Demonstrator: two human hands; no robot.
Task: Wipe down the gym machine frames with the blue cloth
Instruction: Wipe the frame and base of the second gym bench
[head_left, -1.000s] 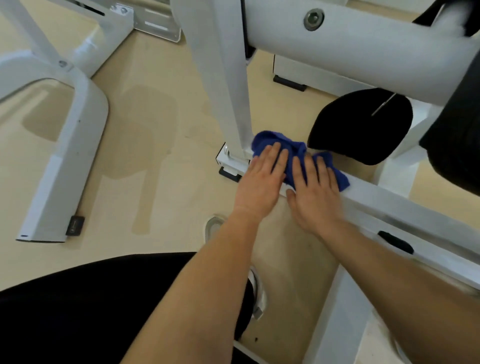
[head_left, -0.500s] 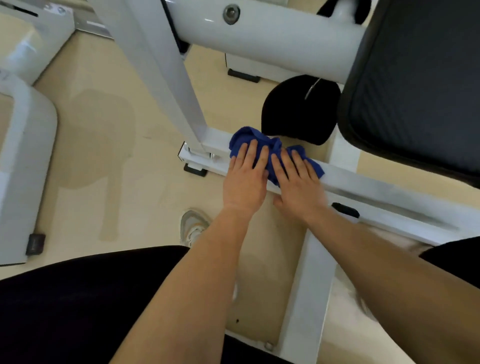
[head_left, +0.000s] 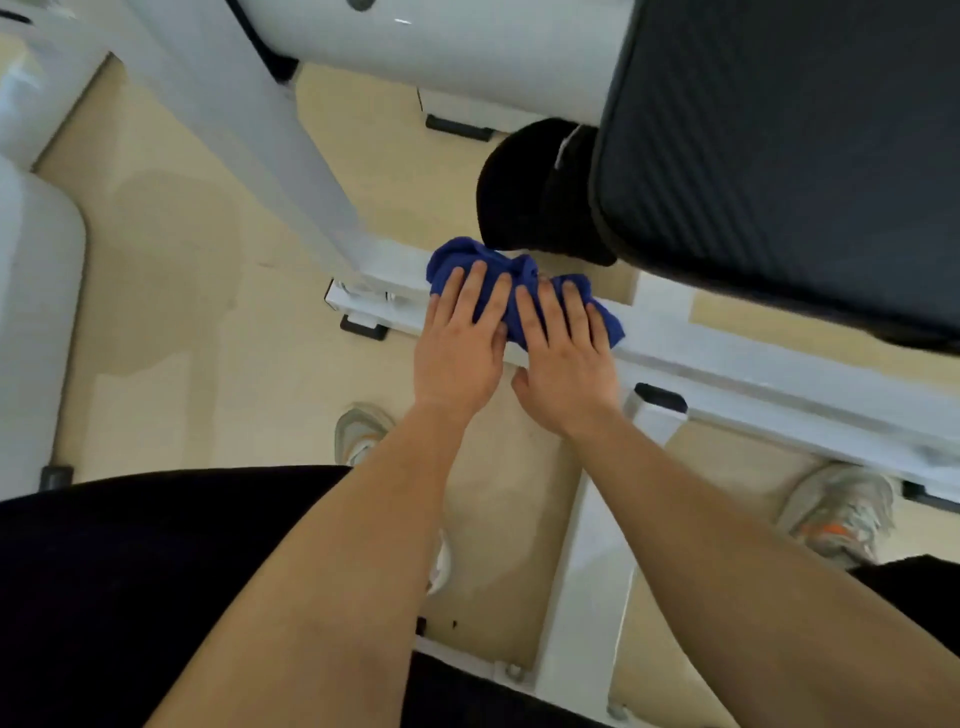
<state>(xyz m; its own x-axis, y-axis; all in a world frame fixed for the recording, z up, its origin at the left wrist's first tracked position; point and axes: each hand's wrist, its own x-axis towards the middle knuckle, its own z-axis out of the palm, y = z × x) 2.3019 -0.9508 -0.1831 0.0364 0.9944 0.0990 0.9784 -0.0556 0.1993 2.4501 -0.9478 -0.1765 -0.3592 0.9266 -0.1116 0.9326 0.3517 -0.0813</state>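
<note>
A crumpled blue cloth (head_left: 511, 280) lies on the white base rail (head_left: 737, 371) of the gym machine, just right of the slanted white upright post (head_left: 270, 156). My left hand (head_left: 460, 345) and my right hand (head_left: 563, 353) lie side by side on the cloth, fingers straight, pressing it flat against the rail. Most of the cloth is hidden under the fingers.
A black padded seat (head_left: 779, 145) overhangs the rail at upper right, with a black round pad (head_left: 524, 192) below it. A thick white tube (head_left: 467, 52) crosses the top. A white cross rail (head_left: 587, 571) runs toward me. My shoes (head_left: 836, 512) stand on the beige floor.
The view has shifted right and closer, bringing the black seat in. Both hands stay flat on the cloth at nearly the same spot on the rail.
</note>
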